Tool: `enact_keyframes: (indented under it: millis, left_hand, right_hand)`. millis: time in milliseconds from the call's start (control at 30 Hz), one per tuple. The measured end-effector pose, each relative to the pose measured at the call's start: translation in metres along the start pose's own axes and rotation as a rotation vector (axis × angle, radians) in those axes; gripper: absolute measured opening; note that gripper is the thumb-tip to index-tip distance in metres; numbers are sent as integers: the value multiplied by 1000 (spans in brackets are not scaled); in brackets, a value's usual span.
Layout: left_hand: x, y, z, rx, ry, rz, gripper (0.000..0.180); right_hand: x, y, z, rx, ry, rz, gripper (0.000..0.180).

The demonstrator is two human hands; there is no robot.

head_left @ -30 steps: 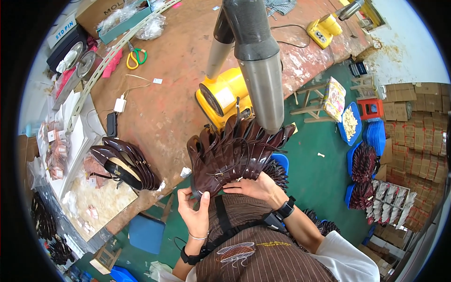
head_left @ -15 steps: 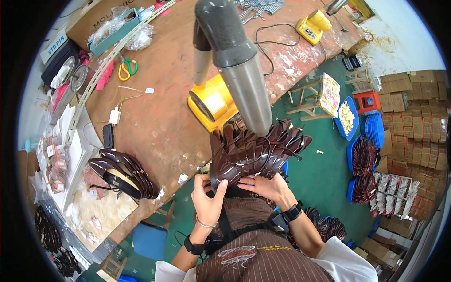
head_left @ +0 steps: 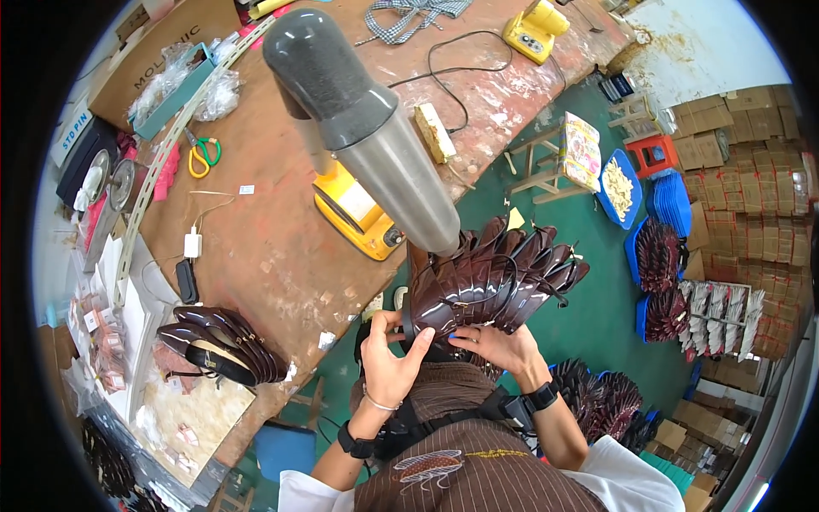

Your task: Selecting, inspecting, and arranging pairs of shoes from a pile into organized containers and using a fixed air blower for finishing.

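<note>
A row of glossy dark burgundy strapped shoes (head_left: 478,294), nested tightly side by side, is held in front of my body. My left hand (head_left: 391,363) grips the shoe at its left end between thumb and fingers. From below, my right hand (head_left: 503,348) holds the near side of the row; its fingertips are partly hidden against the shoes. Right above the row hangs the metal nozzle of a hot-air blower (head_left: 397,171), mounted on a yellow base (head_left: 345,209) at the table edge. More matching shoes (head_left: 226,346) lie stacked on the table to the left.
On the brown worktable (head_left: 256,264) lie green-and-yellow scissors (head_left: 203,156), a black cable (head_left: 465,94) and a second yellow blower (head_left: 536,34). A stool (head_left: 580,154), a blue basin (head_left: 620,189) of pale pieces, shoe-filled baskets (head_left: 659,260) and cartons (head_left: 742,205) stand to the right.
The shoe row and both hands have shifted slightly right relative to the blower. The view has turned a little, moving the table and blower leftward. Both hands still hold the shoes.
</note>
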State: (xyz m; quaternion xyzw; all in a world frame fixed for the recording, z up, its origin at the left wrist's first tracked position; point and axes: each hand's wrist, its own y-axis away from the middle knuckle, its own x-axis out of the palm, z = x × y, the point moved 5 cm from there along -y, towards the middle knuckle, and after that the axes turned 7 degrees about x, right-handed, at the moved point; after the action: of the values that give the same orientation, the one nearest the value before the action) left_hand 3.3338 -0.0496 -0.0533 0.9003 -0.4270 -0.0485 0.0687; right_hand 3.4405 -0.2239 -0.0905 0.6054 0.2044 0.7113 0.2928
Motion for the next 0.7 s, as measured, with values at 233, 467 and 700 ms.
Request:
enact_keyframes:
  millis: [233, 467, 700]
  left_hand:
    - [5, -4, -1, 10, 11, 66, 39]
    - [-5, 19, 6, -34, 73, 131, 39]
    - [-32, 32, 19, -49, 67, 71, 40]
  right_hand:
    - [-5, 10, -2, -56, -74, 18, 60]
    - [-12, 17, -18, 2, -150, 112, 57]
    - [-2, -5, -37, 79, -92, 148, 51]
